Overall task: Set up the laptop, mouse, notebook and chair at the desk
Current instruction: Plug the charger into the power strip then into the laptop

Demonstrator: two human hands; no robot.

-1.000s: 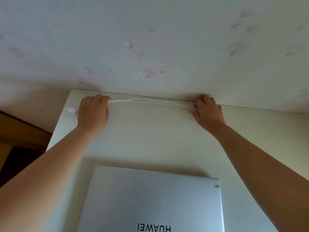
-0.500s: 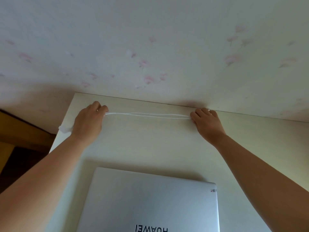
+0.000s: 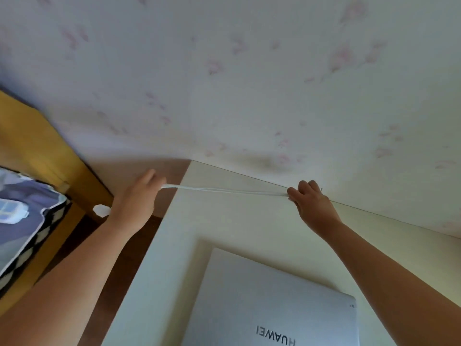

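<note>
A closed silver laptop lies on the pale desk near its front. A thin white cable, doubled, is stretched along the desk's back edge by the wall. My left hand is closed on one end of it, out past the desk's left edge. My right hand pinches the other end at the back edge, against the wall. A small white plug shows just left of my left wrist. No mouse, notebook or chair is in view.
A wall with faint pink flower wallpaper rises right behind the desk. On the left stands a yellow wooden bed frame with a blue patterned pillow. Brown floor lies between bed and desk.
My left hand has pulled the cable leftward, from over the desk corner to beyond its edge. The view has swung left, so the bed and pillow have come into sight.
</note>
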